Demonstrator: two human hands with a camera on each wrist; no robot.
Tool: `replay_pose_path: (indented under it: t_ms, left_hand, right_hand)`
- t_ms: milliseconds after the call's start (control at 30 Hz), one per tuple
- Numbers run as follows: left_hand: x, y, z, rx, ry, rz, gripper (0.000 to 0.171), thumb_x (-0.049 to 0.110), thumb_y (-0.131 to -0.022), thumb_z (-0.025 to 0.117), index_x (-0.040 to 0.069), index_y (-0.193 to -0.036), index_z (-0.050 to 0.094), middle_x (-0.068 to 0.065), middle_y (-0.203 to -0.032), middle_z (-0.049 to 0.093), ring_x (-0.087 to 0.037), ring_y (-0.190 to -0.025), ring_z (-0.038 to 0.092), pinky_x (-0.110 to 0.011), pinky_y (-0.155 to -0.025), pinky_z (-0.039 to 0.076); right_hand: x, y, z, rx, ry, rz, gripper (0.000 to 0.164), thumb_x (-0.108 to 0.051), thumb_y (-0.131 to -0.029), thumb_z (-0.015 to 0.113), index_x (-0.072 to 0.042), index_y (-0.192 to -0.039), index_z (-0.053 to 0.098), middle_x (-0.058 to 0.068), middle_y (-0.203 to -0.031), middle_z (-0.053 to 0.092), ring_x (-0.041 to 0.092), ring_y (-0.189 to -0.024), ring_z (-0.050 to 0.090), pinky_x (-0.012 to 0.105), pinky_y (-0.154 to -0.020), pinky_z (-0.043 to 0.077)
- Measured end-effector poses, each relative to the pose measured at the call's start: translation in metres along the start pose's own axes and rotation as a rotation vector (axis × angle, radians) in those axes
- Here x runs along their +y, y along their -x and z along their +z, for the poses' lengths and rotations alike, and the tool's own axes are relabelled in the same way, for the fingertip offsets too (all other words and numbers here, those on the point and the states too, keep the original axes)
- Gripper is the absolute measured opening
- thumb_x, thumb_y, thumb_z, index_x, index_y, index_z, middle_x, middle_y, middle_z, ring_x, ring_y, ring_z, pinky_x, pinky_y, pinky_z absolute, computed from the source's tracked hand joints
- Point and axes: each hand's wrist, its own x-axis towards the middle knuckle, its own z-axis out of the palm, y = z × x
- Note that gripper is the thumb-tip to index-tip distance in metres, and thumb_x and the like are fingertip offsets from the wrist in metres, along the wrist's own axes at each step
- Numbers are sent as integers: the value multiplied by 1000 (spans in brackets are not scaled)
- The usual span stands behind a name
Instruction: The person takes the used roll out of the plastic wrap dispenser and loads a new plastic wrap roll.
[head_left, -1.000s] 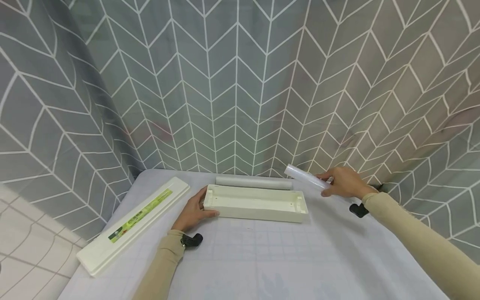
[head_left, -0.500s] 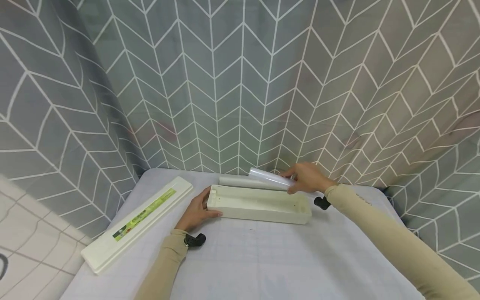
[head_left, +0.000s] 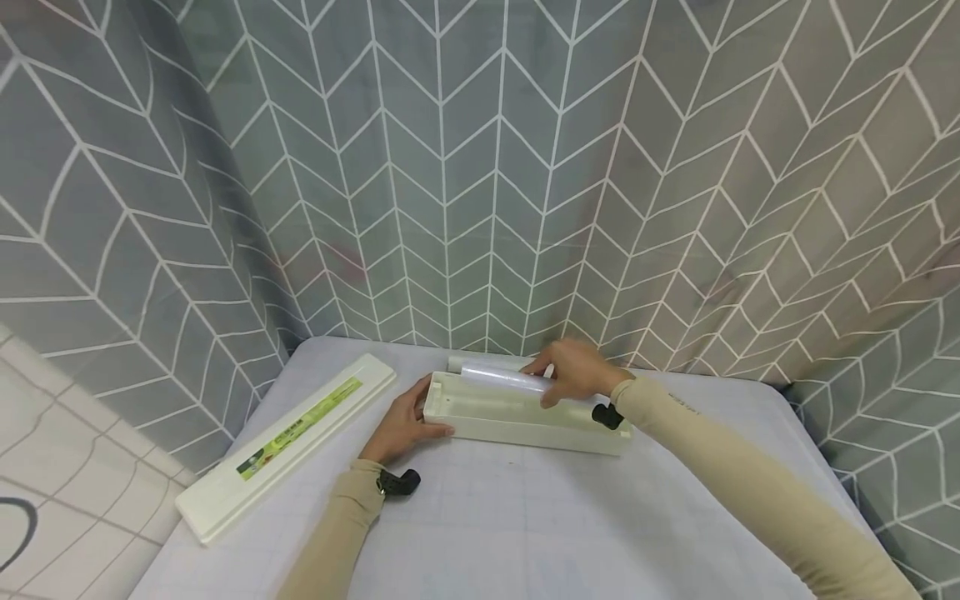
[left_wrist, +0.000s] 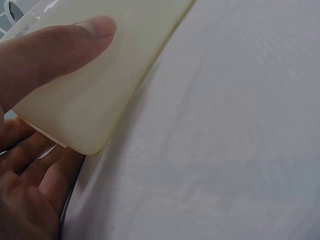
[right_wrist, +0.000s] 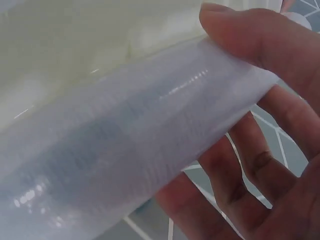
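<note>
A long cream plastic box [head_left: 525, 429] with an open top lies on the table. My left hand [head_left: 399, 427] grips its left end. In the left wrist view the thumb [left_wrist: 65, 52] presses the front wall [left_wrist: 95, 110], with the other fingers around the end. My right hand [head_left: 576, 369] holds a clear plastic wrap roll [head_left: 498, 377] over the box, along its length. The roll's left end is near the box's back rim. In the right wrist view the thumb lies on one side of the roll [right_wrist: 135, 135] and the fingers on the other.
Behind the box lies a second pale roll [head_left: 455, 363], partly hidden. A long white lid [head_left: 225, 500] with a green label [head_left: 300, 425] rests at an angle on the left. The white-clothed table [head_left: 480, 533] meets a grey patterned curtain [head_left: 465, 208] at the back.
My right hand has brought the plastic wrap roll leftward from the right side to above the box, and turned it more level. The left hand has kept its hold on the box end.
</note>
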Motion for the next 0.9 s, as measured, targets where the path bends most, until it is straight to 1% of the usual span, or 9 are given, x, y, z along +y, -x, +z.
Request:
replay_pose_path:
  t_ms: [133, 233, 300, 400, 467, 533, 667, 767, 900]
  left_hand:
    - [-1, 2, -1, 3, 10, -16, 112, 6, -80, 93, 5, -168, 24, -21, -167, 40, -40, -143, 55, -29, -108, 54]
    - [-3, 2, -1, 9, 24, -21, 112, 4, -79, 93, 6, -168, 25, -20, -165, 42, -38, -143, 56, -27, -106, 54]
    - [-4, 2, -1, 6, 27, -17, 111, 5, -79, 93, 7, -168, 26, -19, -165, 43, -38, -142, 57, -26, -105, 54]
    - [-4, 0, -1, -1, 40, -13, 110, 6, -79, 94, 9, -167, 28, -19, -164, 43, -38, -141, 57, -27, -104, 55]
    - [-3, -1, 0, -9, 41, -13, 110, 7, -79, 94, 10, -167, 29, -18, -165, 43, -39, -141, 57, -27, -104, 55]
    - [-1, -2, 1, -5, 44, -20, 109, 6, -78, 94, 11, -167, 30, -17, -164, 44, -38, -141, 57, -28, -104, 56]
    - [1, -2, 3, 7, 35, -33, 109, 5, -78, 94, 12, -167, 31, -16, -164, 45, -37, -140, 58, -29, -104, 56]
    - [0, -2, 3, 6, 24, -27, 109, 5, -78, 94, 10, -167, 30, -18, -164, 44, -38, -140, 59, -30, -104, 56]
    - [0, -2, 2, 5, 21, -25, 109, 5, -78, 94, 9, -167, 30, -18, -164, 44, -37, -140, 59, -28, -104, 56]
  right_hand:
    - [-10, -9, 9, -40, 32, 8, 59, -24, -66, 96, -25, -124, 82, -9, -106, 82, 4, -79, 72, 32, -70, 53]
    - [-16, -15, 13, -51, 31, -17, 59, -24, -66, 97, -26, -123, 82, -11, -101, 82, 3, -77, 71, 30, -68, 52]
    - [-18, -18, 16, -58, 19, -40, 59, -22, -66, 96, -23, -123, 82, -10, -98, 82, 2, -73, 70, 30, -67, 53]
    - [-18, -21, 23, -70, 6, -48, 59, -20, -66, 95, -20, -123, 82, -9, -96, 82, 1, -69, 68, 32, -73, 53]
    - [-16, -22, 28, -70, 6, -42, 58, -19, -66, 94, -18, -123, 82, -7, -96, 83, 4, -73, 67, 35, -81, 54]
    - [-15, -23, 32, -69, 13, -34, 57, -19, -66, 94, -18, -121, 82, -7, -96, 82, 9, -82, 68, 38, -86, 54]
    - [-12, -27, 40, -73, 33, -42, 54, -17, -67, 95, -18, -120, 83, -7, -95, 82, 17, -96, 70, 37, -88, 55]
    - [-12, -30, 45, -79, 63, -52, 55, -17, -68, 96, -19, -121, 83, -7, -94, 82, 16, -93, 72, 36, -87, 57]
    - [-13, -34, 48, -80, 103, -51, 55, -18, -68, 97, -19, -121, 83, -5, -93, 82, 15, -90, 73, 39, -91, 58]
